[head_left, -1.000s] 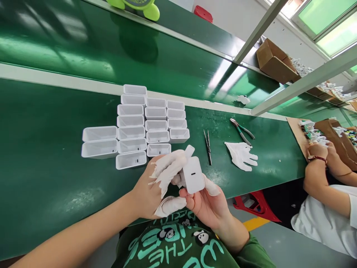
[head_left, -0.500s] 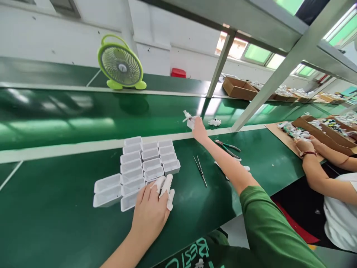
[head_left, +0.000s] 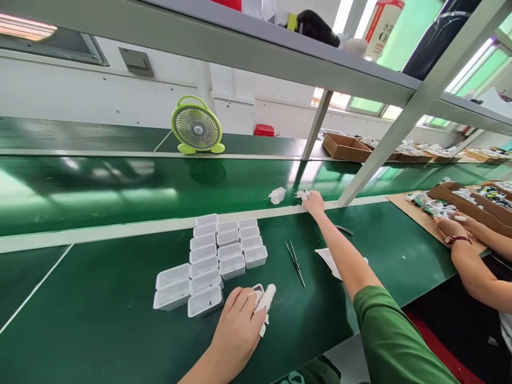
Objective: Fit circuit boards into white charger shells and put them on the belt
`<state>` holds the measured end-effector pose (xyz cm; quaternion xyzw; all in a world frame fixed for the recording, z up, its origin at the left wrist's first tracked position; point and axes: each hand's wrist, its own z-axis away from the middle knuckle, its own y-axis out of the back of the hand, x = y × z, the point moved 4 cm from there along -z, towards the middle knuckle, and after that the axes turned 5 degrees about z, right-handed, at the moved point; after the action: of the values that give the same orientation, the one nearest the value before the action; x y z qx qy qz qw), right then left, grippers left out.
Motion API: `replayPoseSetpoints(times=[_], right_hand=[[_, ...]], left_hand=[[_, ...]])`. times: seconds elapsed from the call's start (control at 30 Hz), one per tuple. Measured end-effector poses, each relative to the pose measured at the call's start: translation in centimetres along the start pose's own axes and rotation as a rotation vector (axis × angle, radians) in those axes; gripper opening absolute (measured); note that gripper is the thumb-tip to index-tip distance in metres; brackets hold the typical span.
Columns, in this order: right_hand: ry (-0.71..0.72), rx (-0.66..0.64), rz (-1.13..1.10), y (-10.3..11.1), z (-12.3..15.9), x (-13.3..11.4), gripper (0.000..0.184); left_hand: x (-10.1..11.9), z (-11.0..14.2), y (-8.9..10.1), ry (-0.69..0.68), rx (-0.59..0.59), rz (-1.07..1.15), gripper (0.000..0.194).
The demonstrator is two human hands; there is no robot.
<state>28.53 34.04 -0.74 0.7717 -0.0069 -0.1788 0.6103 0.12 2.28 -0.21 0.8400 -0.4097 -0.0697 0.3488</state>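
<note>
My left hand (head_left: 240, 325) rests on the green table with white cots on its fingertips, fingers curled over a white casing (head_left: 258, 290) at the near end of the rows of white plastic casings (head_left: 224, 250). My right arm is stretched far forward. My right hand (head_left: 314, 202) reaches a small white part (head_left: 301, 194) on the green conveyor belt (head_left: 120, 186), its fingers closing on it. Another white casing (head_left: 277, 195) lies on the belt just left of that hand.
Tweezers (head_left: 295, 262), a white glove (head_left: 330, 261) and pliers (head_left: 344, 230) lie on the table by my right arm. A green fan (head_left: 197, 127) and cardboard boxes (head_left: 346, 146) stand behind the belt. Another person's hands (head_left: 452, 226) work at the right.
My right hand set the white casing on the conveyor belt and moved right to the small white part. My left hand stayed by the rows. The view tilted upward.
</note>
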Motion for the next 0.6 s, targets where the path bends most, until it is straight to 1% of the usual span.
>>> replayPoseSetpoints(times=[0.1, 0.17, 0.23, 0.3, 0.43, 0.47, 0.53, 0.6], right_hand=[[0.011, -0.061, 0.025, -1.1, -0.1, -1.0, 0.030], [0.013, -0.080, 0.032, -1.3, 0.1, -1.7, 0.030], [0.028, -0.083, 0.034, -1.0, 0.6, -2.4, 0.029], [0.060, -0.077, 0.030, -0.1, 1.5, -3.1, 0.028], [0.187, -0.083, -0.006, 2.6, 4.3, -4.8, 0.019], [0.230, -0.095, -0.023, 3.1, 5.1, -5.0, 0.019], [0.318, -0.135, -0.060, 3.5, 6.9, -4.6, 0.018], [0.417, -0.168, -0.124, 2.7, 8.7, -3.3, 0.017]], left_hand=[[-0.3, 0.1, -0.3, 0.010, 0.012, 0.033, 0.024], [-0.6, 0.1, -0.4, 0.012, 0.018, 0.033, 0.022], [-0.8, 0.0, -0.2, 0.028, 0.030, 0.037, 0.018], [-0.8, -0.1, 0.0, 0.050, 0.039, 0.028, 0.016], [-0.6, -0.2, -0.3, 0.057, 0.011, -0.056, 0.008], [-0.7, -0.2, -0.5, 0.056, 0.005, -0.091, 0.007], [-1.0, -0.1, -1.1, 0.004, -0.022, -0.109, 0.012], [-1.4, 0.0, -1.6, -0.025, -0.059, -0.137, 0.015]])
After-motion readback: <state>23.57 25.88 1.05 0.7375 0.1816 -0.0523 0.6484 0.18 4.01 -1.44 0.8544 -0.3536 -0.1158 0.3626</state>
